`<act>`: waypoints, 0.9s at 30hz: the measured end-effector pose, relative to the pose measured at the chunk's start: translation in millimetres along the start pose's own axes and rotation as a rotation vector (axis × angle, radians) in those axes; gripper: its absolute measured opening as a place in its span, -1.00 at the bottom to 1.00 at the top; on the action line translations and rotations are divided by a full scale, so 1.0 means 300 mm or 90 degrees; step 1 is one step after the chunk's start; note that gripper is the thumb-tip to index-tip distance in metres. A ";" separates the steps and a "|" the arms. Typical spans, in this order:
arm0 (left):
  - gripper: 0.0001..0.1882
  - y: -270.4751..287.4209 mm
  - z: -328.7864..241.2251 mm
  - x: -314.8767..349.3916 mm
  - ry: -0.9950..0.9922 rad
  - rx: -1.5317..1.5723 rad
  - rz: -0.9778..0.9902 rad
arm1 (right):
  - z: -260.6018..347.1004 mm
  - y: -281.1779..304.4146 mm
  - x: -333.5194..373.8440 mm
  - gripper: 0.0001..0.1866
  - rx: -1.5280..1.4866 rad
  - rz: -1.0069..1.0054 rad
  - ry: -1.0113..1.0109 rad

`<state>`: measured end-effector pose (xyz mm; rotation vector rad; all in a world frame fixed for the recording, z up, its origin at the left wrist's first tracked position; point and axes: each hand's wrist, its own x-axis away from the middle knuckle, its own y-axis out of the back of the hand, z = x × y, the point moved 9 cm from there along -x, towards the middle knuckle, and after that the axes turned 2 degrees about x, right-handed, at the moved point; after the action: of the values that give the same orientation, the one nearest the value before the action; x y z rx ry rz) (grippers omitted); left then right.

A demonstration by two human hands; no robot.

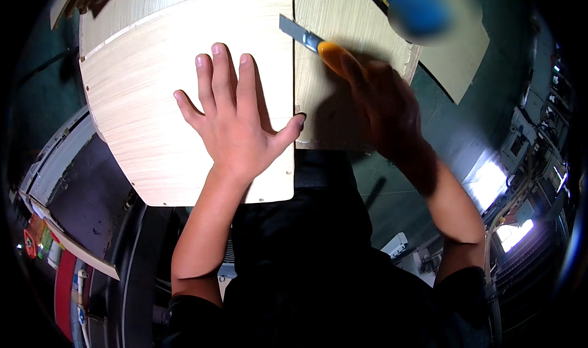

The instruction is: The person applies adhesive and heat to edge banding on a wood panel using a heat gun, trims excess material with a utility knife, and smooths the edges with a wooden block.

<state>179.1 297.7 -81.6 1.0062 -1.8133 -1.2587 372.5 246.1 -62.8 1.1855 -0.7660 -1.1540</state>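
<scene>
A pale wood-grain panel (153,85) with small holes along its edges lies on a larger wooden board (324,17). My left hand (236,115) rests flat on the panel, fingers spread, the thumb reaching over its right edge. In my right hand (389,103) is a utility knife (331,54) with an orange handle. Its long metal blade points up and left, and the tip overlaps the panel's right edge near the top. Whether the blade touches the panel I cannot tell. The right fingers are partly in shadow.
A blurred blue and beige object (429,14) is at the upper right, above a flat beige sheet (459,60). On the left stands a dark surface with a pale frame (55,158). Cables and machine parts (527,140) line the far right.
</scene>
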 end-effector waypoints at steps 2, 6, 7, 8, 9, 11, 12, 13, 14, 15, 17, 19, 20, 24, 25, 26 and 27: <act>0.22 0.001 -0.001 0.000 -0.002 0.001 -0.002 | 0.013 0.013 0.014 -0.18 -0.006 -0.019 -0.001; 0.22 0.000 0.001 0.004 0.000 0.002 -0.001 | -0.004 0.021 -0.030 -0.18 0.000 -0.014 0.012; 0.22 0.001 0.001 0.003 0.001 0.001 0.003 | -0.030 0.008 -0.047 -0.19 -0.013 -0.045 0.020; 0.22 0.002 0.000 0.001 0.001 -0.001 0.006 | -0.045 0.003 -0.064 -0.21 -0.008 -0.061 0.021; 0.22 0.003 0.000 0.001 0.001 -0.001 0.007 | -0.057 0.001 -0.084 -0.23 -0.005 -0.077 0.021; 0.22 0.002 0.001 0.001 0.002 -0.002 0.007 | -0.053 0.003 -0.135 -0.28 0.036 -0.075 0.012; 0.22 0.000 0.001 0.001 0.005 -0.002 0.012 | -0.055 0.005 -0.153 -0.29 0.023 -0.058 -0.014; 0.22 -0.002 0.000 0.001 0.007 -0.002 0.017 | -0.054 0.009 -0.167 -0.29 0.010 -0.041 -0.040; 0.22 0.002 0.002 0.000 0.010 -0.004 0.019 | -0.054 0.016 -0.178 -0.30 -0.003 -0.027 -0.064; 0.22 0.002 0.001 0.000 0.010 -0.006 0.022 | -0.048 0.028 -0.174 -0.29 -0.025 -0.036 -0.064; 0.22 -0.004 -0.001 0.001 0.010 -0.010 0.027 | -0.040 0.037 -0.137 -0.27 -0.067 -0.056 -0.064; 0.20 0.002 -0.002 0.001 0.013 -0.007 0.026 | -0.016 0.057 -0.075 -0.29 -0.141 -0.091 -0.075; 0.20 0.000 -0.002 0.000 0.013 -0.005 0.024 | 0.001 0.077 -0.050 -0.31 -0.192 -0.114 -0.087; 0.19 0.010 -0.003 -0.002 0.028 -0.004 0.041 | 0.028 0.057 0.087 -0.49 -0.399 -0.049 -0.252; 0.19 0.014 -0.004 -0.003 0.032 -0.005 0.049 | 0.022 0.056 0.101 -0.56 -0.422 -0.008 -0.323; 0.18 0.018 -0.004 -0.004 0.037 -0.003 0.056 | 0.023 0.062 0.105 -0.61 -0.444 0.033 -0.395; 0.18 0.023 -0.004 -0.003 0.041 -0.001 0.061 | 0.023 0.055 0.110 -0.65 -0.466 0.076 -0.465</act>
<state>179.2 299.6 -74.9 0.9375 -1.7882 -1.1575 379.9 212.2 -48.7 0.0870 -0.8181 -1.5945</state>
